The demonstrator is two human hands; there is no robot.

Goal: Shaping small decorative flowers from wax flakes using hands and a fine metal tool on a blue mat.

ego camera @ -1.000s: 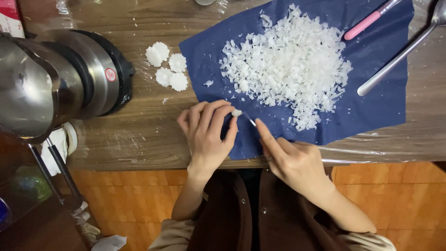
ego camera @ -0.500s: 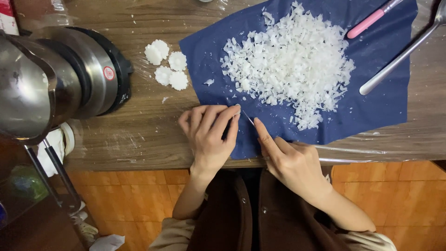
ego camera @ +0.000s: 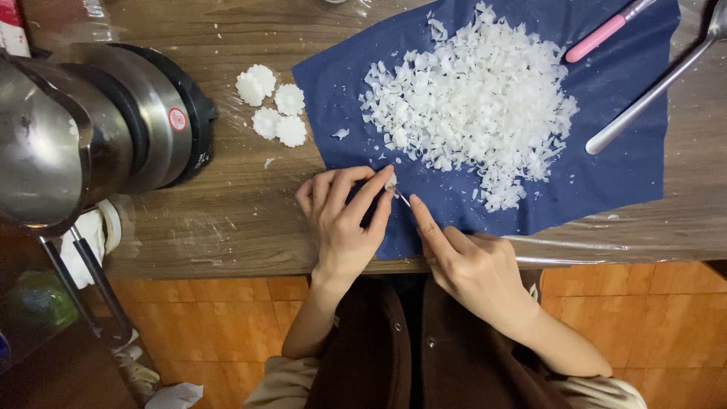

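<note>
Fingertips (ego camera: 385,189) of left hand (ego camera: 344,227) pinch small white wax piece (ego camera: 391,182); right hand (ego camera: 469,265) grips thin blade (ego camera: 404,199), touching it from lower right.

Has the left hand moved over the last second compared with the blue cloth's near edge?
No. The left hand stays at the near-left corner of the blue cloth, fingertips pinching a small white piece, as before.

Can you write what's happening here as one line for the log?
left hand: pinches white piece | right hand: holds thin blade at piece | flakes heaped on blue cloth
</note>
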